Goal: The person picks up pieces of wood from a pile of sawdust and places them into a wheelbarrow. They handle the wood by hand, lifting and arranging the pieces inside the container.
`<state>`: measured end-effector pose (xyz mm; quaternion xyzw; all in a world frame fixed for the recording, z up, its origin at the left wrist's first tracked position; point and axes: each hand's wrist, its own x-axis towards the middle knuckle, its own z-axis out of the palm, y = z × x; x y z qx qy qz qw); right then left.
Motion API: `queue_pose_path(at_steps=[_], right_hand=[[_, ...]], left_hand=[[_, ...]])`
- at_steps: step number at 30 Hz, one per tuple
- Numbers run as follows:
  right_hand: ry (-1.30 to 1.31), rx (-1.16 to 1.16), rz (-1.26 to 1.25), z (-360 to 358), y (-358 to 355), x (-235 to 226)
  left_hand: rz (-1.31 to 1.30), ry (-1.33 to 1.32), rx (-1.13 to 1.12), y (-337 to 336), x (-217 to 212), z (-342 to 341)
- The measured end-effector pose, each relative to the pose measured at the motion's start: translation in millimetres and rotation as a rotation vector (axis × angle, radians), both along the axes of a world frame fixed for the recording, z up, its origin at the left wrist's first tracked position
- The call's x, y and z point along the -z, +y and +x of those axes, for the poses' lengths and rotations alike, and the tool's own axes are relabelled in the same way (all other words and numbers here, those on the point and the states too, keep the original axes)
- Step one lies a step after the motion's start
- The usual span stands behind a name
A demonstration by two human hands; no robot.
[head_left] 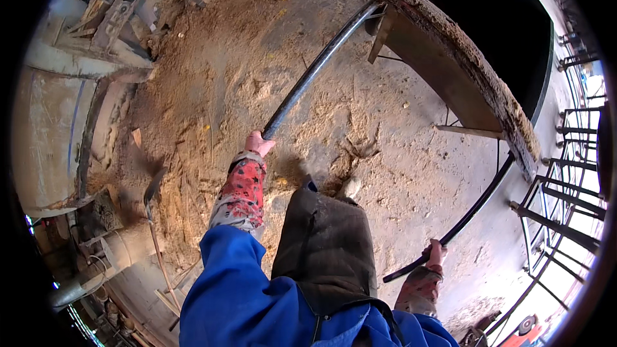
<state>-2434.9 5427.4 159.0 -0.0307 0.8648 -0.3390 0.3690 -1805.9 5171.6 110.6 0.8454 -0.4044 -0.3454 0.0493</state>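
Note:
My left hand (259, 144) is closed round the end of a dark metal wheelbarrow handle (319, 67). Further to the right and nearer my body, my right hand (436, 254) grips the other, curved black handle (481, 203), whose end sticks out past my fist. Both handles run forward to a wheelbarrow with a deep black tray (501, 13). Across the tray's near side lies a long, rough, bark-covered wood slab (450, 32). Below it shows the tray's brown outer wall (437, 71). The wheel is hidden.
Sawdust and wood chips cover the floor (308, 109). At the left are a large pale rounded machine housing (54, 135) and a shovel (153, 189) with a long thin handle. Wooden scraps (119, 13) lie at the far left. Black metal frames (565, 212) stand along the right.

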Motion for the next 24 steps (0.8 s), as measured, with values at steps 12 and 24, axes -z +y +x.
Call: queue_pose_path(at_steps=[12,24], right_hand=[[-0.144,0.142,0.063,105,146,47],[-0.53,0.036,0.253,194,241,103]], left_hand=[[0.019,-0.036,-0.051,114,24,112],[0.05,-0.085,-0.091,133,53,214]])
